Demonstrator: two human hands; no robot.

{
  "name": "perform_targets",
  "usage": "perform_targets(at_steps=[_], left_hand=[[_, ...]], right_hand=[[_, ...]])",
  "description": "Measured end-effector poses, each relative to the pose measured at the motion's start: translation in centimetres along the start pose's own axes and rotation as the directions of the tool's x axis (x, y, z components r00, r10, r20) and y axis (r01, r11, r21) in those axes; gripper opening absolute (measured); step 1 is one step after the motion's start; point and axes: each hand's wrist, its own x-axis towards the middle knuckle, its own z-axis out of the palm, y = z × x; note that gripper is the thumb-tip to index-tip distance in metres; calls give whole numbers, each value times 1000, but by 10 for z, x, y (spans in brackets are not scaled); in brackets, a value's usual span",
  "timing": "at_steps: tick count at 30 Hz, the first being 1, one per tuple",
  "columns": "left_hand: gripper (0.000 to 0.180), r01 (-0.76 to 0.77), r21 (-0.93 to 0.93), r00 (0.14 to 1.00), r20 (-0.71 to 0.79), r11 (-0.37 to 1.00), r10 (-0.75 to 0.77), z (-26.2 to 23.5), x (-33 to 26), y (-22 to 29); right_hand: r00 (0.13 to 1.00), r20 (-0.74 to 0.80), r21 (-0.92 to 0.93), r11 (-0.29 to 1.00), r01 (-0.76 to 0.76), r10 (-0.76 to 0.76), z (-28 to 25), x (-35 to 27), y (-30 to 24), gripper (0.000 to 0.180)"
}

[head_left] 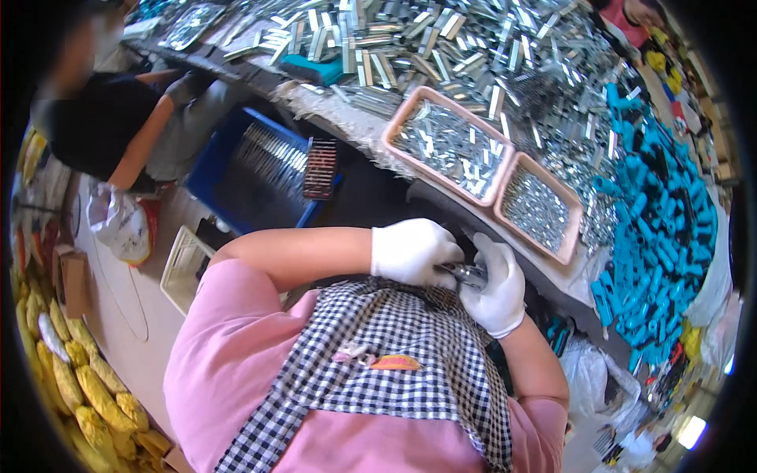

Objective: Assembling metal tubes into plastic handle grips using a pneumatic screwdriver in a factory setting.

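Both of my hands wear white gloves and meet just above my checked apron point(394, 331). My left hand point(410, 251) is closed around one end of a small dark metal part point(465, 274). My right hand point(498, 290) grips the other end of the same part, fingers curled. Just beyond my hands, at the table's edge, stand two pink trays: the larger one point(404, 117) holds flat silver metal pieces, the smaller one point(569, 246) holds tiny silver parts.
The table point(331, 106) is heaped with silver metal clips point(441, 47) and, at the right, blue plastic pieces point(662, 229). A blue crate point(217, 169) of metal parts sits on the floor. Another person in a dark top point(95, 118) sits at upper left. Yellow packs point(87, 394) lie lower left.
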Motion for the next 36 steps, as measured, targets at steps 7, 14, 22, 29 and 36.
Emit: perform_targets(at_steps=[7,14,22,29,36], left_hand=[[42,222,-61,973,84,973,-217,13,-34,-18],[31,389,-110,692,-621,915,-369,-48,-129,-105],[32,902,-428,-221,-584,65,-781,-46,-288,-293],[25,988,-132,-144,-594,-81,-792,-32,-253,-339],[29,974,-158,-223,-542,-162,-810,-38,-239,-363]], right_hand=[[928,363,68,991,-114,82,22,21,0,53],[869,321,252,850,-462,377,40,8,7,30],[776,342,314,714,-626,530,41,18,10,29],[722,316,365,624,-691,616,44,4,23,30],[737,287,374,637,-674,612,45,0,24,29]])
